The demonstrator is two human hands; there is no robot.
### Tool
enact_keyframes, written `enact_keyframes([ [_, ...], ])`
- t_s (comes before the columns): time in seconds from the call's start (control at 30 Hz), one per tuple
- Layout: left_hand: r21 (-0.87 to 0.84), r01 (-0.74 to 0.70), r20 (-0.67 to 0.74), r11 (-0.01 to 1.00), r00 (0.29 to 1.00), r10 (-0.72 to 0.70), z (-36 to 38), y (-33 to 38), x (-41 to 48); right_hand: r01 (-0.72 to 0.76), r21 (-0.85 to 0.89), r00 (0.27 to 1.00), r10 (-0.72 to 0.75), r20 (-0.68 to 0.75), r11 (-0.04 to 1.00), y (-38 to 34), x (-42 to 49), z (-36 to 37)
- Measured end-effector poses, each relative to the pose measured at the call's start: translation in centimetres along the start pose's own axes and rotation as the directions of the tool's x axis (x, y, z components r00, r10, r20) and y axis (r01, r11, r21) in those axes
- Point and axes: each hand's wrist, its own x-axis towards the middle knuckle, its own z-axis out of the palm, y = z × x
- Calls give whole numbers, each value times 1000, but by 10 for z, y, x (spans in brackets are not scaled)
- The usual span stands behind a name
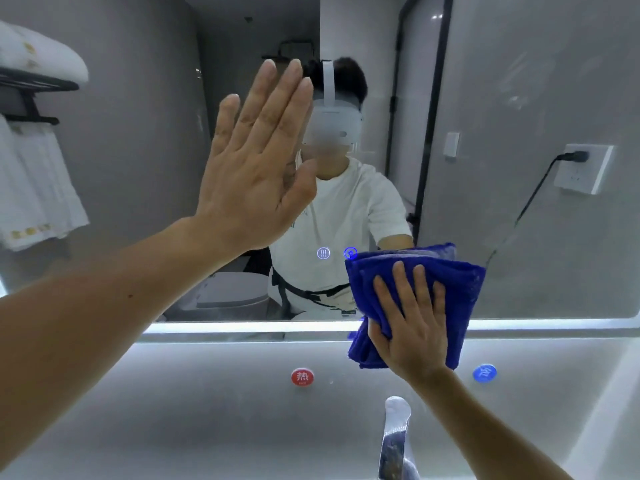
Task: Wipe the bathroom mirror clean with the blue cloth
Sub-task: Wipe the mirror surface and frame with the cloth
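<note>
Cloth (pixel 460 282) — blue, folded — pressed on mirror (pixel 519 98) by right hand (pixel 412 327).

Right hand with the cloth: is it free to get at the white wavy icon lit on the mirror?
Probably yes. The right hand presses the blue cloth on the mirror just right of the white icon, nothing blocking between; the left hand is higher up, clear of it.

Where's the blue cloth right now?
The blue cloth sits right of centre in the head view, pressed by the right hand against the lower edge of the mirror, right of the glowing touch icons and above the faucet.
</note>
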Motion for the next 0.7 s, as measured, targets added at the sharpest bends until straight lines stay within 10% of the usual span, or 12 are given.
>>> enact_keyframes([
  [0.7, 14, 151, 200, 988, 968, -151, -41, -82, -165, 96, 69, 989, -104, 110, 993, -183, 27, 25],
])
